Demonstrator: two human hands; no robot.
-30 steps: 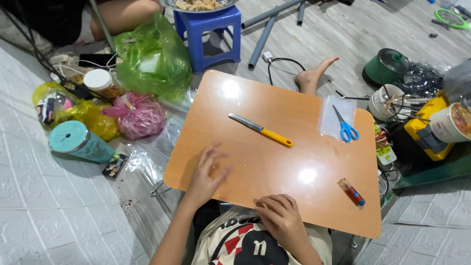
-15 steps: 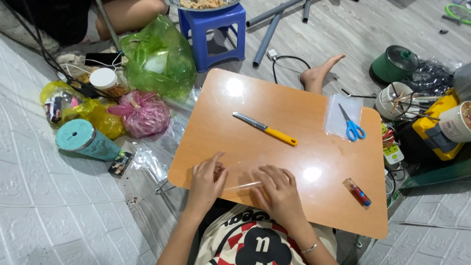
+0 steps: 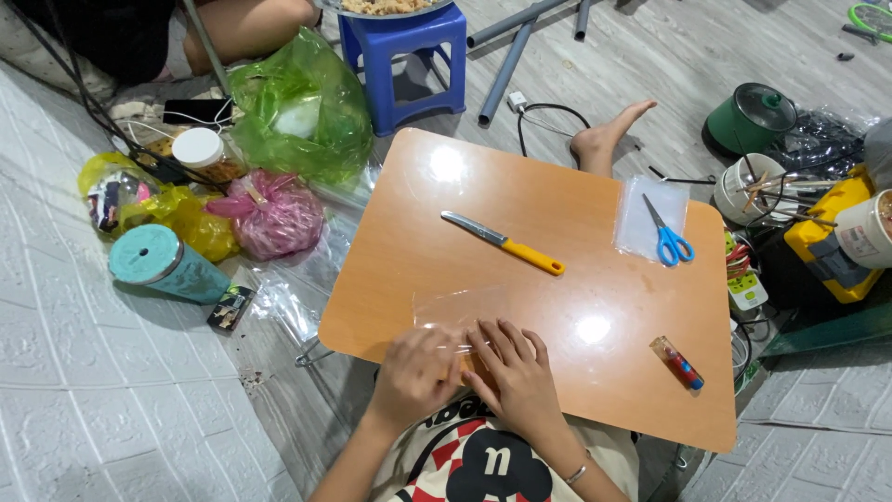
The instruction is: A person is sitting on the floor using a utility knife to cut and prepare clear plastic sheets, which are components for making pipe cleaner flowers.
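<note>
Both hands work at the near edge of the low wooden table (image 3: 595,270). The left hand (image 3: 415,375) and the right hand (image 3: 516,379) lie side by side, fingers bent and pressed down on a clear plastic bag (image 3: 457,311). The bag lies flat on the table, its far end spread toward the table's middle and its near end under the fingertips. Each hand is partly closed. The fingers pinch or pin the film at its near edge; the exact grip is hidden beneath them.

A knife with a yellow handle (image 3: 503,243) lies just beyond the bag, blade pointing left. Blue scissors (image 3: 667,236) rest on a second clear bag (image 3: 641,212) near the far right corner. A small red lighter (image 3: 677,363) lies near the right edge.

Risks from this position:
- The film is thin and slick. Uneven pull between the two hands is likely to wrinkle or tear it.
- The bag sits at the table edge. Loosening both hands could let it slide off.
- The knife lies near the bag's far end. A forward push of the bag could reach the blade.
</note>
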